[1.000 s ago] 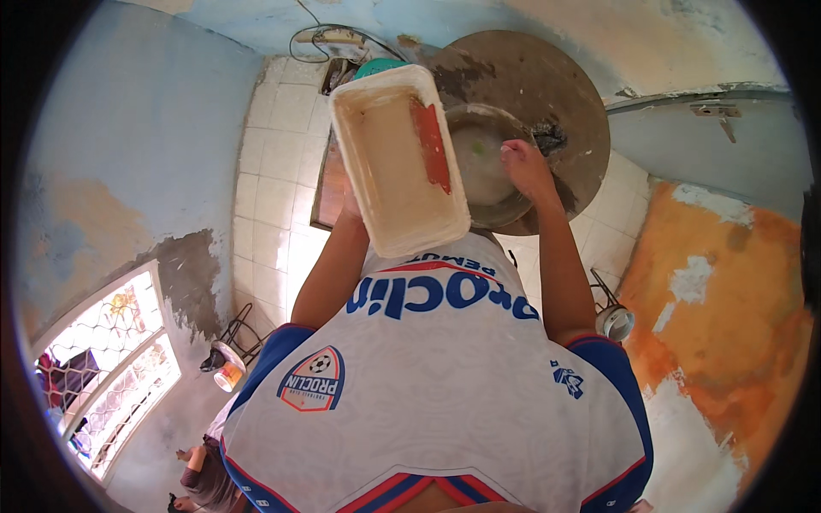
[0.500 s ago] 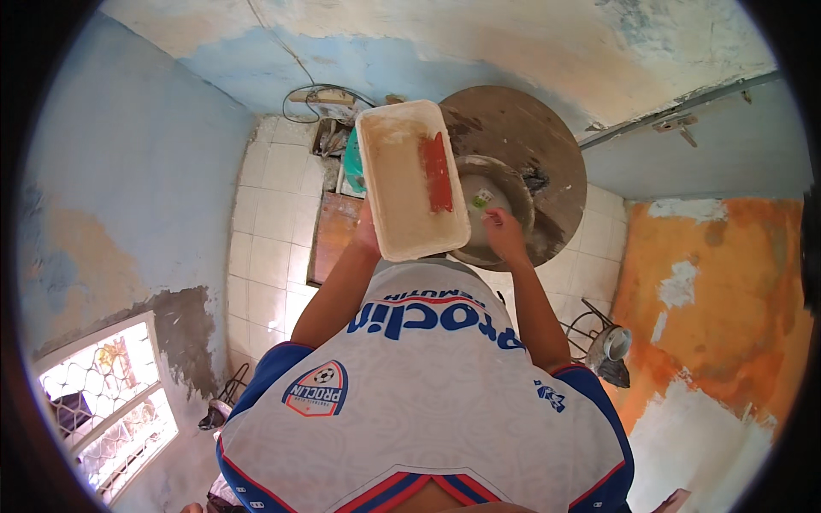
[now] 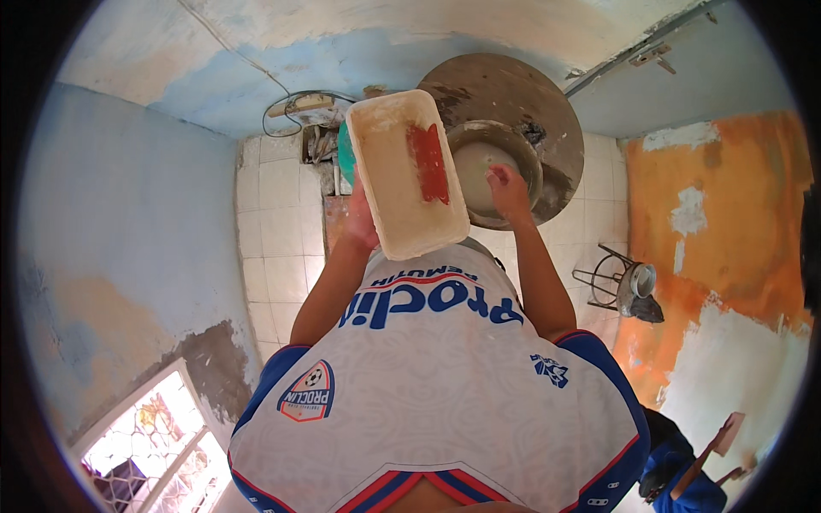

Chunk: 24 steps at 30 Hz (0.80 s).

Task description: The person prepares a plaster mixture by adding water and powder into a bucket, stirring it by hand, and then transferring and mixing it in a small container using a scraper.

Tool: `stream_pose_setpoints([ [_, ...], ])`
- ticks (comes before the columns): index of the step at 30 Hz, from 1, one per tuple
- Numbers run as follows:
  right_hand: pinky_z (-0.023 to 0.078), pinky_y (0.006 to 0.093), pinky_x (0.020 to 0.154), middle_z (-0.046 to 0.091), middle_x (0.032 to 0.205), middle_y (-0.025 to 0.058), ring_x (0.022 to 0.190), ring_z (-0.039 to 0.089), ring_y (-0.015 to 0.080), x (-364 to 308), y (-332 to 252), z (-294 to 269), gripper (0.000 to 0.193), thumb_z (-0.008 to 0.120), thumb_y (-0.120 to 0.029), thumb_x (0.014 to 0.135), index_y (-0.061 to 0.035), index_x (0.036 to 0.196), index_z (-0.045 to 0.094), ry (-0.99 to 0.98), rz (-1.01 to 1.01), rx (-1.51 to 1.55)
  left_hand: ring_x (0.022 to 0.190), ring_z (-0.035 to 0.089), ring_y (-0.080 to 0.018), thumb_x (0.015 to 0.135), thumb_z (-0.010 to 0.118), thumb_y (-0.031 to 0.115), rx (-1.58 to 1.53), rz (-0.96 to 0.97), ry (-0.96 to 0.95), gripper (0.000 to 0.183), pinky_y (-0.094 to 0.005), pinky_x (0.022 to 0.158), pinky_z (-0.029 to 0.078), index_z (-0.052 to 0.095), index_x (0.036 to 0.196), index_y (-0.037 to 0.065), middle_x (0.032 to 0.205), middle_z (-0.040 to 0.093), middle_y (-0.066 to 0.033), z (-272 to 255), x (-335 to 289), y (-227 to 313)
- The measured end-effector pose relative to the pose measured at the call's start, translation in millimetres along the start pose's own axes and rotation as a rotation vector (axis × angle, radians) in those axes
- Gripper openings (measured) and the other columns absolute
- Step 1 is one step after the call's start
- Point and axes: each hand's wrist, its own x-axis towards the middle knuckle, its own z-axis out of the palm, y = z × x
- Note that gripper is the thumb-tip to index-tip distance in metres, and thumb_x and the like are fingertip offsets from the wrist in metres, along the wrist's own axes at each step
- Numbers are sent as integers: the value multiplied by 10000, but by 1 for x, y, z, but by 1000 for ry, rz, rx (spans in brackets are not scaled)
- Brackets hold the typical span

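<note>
My left hand (image 3: 363,221) is closed on the left side of a tilted off-white rectangular tub (image 3: 385,184), smeared with pale residue. Inside it, along the right side, lies a flat red strip (image 3: 429,164). A grey basin (image 3: 533,161) holding cloudy water stands on a round brown table (image 3: 462,77). Over that water is my right hand (image 3: 510,191), its fingers curled and pinched together. Whether anything is between those fingertips is too small to tell. The tub hides part of the table and of the basin's left side.
Behind the tub's left side are a green container (image 3: 345,154) and a brown board (image 3: 336,224). A coiled black cable (image 3: 278,115) hangs by the far wall. To the right stands a stool (image 3: 603,278) with a metal pot (image 3: 640,280). Another person's blue clothing (image 3: 671,453) shows at lower right.
The small green-and-white thing by my right fingertips over the basin is no longer visible. My view has shifted, and another person has come into view at lower right. The tub stays in my left hand.
</note>
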Motion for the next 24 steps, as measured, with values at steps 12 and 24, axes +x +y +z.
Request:
stream_pose_setpoints([
  [12, 497, 258, 796, 682, 896, 16, 850, 633, 93, -20, -76, -62, 113, 701, -98, 908, -23, 974, 647, 134, -53, 386, 1319, 534, -305, 1017, 326, 670, 25, -25, -72, 743, -481, 1102, 457, 386, 1535, 141, 1483, 509, -113, 33, 35, -10],
  [24, 504, 279, 862, 697, 963, 33, 909, 647, 117, -9, -179, -129, 108, 707, -76, 903, -38, 996, 666, 44, -231, 508, 1374, 480, -325, 961, 305, 766, -7, 83, -196, 871, -499, 1152, 393, 349, 1555, 131, 1521, 469, -129, 67, 85, -24],
])
